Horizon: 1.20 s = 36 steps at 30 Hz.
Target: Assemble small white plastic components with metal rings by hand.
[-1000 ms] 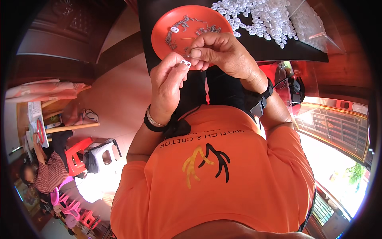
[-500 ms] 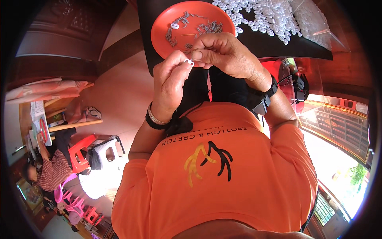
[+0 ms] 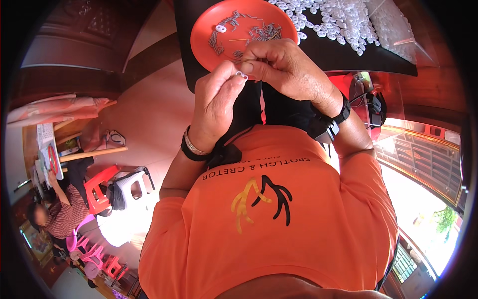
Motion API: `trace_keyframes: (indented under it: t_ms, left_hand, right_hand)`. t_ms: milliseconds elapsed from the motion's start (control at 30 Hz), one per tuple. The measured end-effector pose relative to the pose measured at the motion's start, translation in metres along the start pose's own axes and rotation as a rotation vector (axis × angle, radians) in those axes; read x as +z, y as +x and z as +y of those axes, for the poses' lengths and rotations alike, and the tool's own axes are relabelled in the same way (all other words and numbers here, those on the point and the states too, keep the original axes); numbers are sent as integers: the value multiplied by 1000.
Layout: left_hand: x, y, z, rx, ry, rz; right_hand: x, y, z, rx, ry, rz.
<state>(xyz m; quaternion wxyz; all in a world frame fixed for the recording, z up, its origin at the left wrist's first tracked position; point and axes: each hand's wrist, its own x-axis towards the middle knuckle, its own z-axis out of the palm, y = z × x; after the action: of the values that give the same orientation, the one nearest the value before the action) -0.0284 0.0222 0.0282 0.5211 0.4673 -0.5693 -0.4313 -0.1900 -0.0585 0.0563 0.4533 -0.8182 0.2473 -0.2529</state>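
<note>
Right now my left hand [image 3: 215, 104] pinches a small white plastic piece [image 3: 241, 75] at its fingertips. My right hand [image 3: 284, 65] grips a thin pin [image 3: 238, 61] just above it, over the orange plate [image 3: 209, 25].

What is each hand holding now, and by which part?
The left hand pinches a small white plastic piece by its edge at the fingertips. The right hand appears to pinch something thin; what cannot be told.

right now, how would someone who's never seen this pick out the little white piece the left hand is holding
Start at the round orange plate of small metal bits on the black tabletop. Just below its near rim, the left hand pinches a tiny white two-holed piece at its fingertips. Unlike the heap of white pieces lying on the table, it is alone, held up.
</note>
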Motion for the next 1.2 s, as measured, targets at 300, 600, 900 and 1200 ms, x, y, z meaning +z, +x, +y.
trace_keyframes:
  t_ms: [300,600,900,1200]
  left_hand:
    - [4,-2,2,-4,-71,19]
    - [3,-4,-4,-65,-135,43]
    - [-14,-5,-4,-133,-241,110]
    - [-11,-5,-7,-141,-269,136]
  right_hand:
    - [18,-5,3,-131,-96,238]
    - [13,-9,3,-98,-124,213]
    - [-101,0,68,128,-733,377]
    - [-46,78,34,-208,-772,8]
